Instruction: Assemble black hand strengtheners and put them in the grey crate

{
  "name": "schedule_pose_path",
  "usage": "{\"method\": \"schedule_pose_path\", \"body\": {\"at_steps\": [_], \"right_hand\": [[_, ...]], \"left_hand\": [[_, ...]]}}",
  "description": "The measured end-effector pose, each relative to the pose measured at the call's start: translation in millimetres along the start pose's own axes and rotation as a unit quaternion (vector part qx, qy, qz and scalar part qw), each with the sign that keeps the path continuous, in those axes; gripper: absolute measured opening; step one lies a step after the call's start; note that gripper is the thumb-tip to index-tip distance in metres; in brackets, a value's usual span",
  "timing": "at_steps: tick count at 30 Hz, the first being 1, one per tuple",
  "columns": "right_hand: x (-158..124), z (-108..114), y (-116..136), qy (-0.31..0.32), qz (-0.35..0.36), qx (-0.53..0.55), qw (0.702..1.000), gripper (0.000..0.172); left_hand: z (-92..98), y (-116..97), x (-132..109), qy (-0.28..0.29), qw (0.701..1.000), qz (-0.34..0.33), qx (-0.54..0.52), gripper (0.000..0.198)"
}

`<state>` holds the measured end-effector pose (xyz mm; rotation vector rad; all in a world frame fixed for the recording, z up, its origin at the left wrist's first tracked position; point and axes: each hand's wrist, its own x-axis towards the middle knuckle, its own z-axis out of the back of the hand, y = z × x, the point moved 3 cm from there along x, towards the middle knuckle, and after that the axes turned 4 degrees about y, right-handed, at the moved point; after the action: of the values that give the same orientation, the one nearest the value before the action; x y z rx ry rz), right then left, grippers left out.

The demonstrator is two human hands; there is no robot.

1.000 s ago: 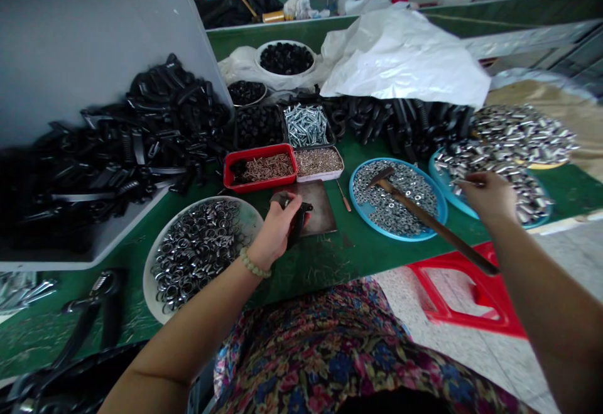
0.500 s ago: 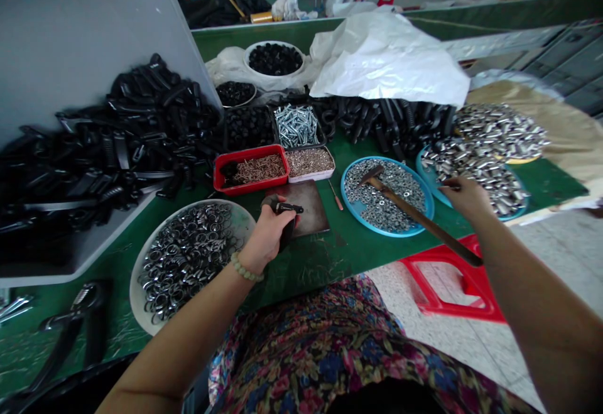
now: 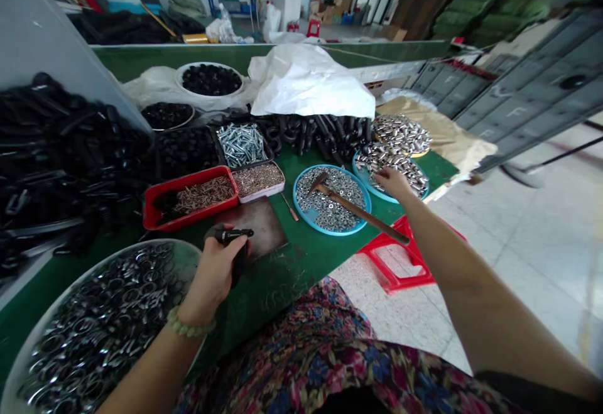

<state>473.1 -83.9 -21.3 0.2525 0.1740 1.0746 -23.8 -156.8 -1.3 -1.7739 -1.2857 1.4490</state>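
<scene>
My left hand point(image 3: 214, 276) is closed around a black plastic handle-like part point(image 3: 239, 263), held above the near edge of a flat metal plate point(image 3: 264, 228). My right hand point(image 3: 394, 183) is at the near left side of a blue tray point(image 3: 389, 198) heaped with small silver metal cylinders point(image 3: 400, 166). Its fingers are bent together among the cylinders; what lies between the fingertips is hidden. Beside it, a hammer point(image 3: 348, 205) lies across a blue tray of nuts point(image 3: 330, 216), its handle sticking out past the rim.
At left stand a big pale tray of metal rings point(image 3: 117, 313) and a pile of black parts point(image 3: 61, 150). A red bin of copper-coloured screws point(image 3: 207, 193), a pale box of small pieces point(image 3: 259, 178) and a box of silver screws point(image 3: 241, 144) stand behind the plate. A red stool point(image 3: 391, 282) is below.
The view has swung to the right, so the bench appears further left. My left hand keeps its hold on the black part. My right hand stays at the tray of cylinders, fingers now among them.
</scene>
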Motion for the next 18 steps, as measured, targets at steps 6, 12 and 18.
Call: {"method": "schedule_pose_path", "body": {"at_steps": [6,12,18], "right_hand": [[26,-6,24,-0.019,0.015,-0.002,1.000,0.035],[44,-18,57,0.008,0.053,-0.009,0.999,0.033],[34,6,58,-0.077,0.017,0.013,0.997,0.042]], "left_hand": [[-2.2,-1,-1,0.007,1.000,-0.009,0.000,0.044],[-1.3,-4,-6,-0.006,0.997,0.030,-0.068,0.018],[4.3,-5,-6,0.016,0.994,0.043,-0.103,0.019]]}}
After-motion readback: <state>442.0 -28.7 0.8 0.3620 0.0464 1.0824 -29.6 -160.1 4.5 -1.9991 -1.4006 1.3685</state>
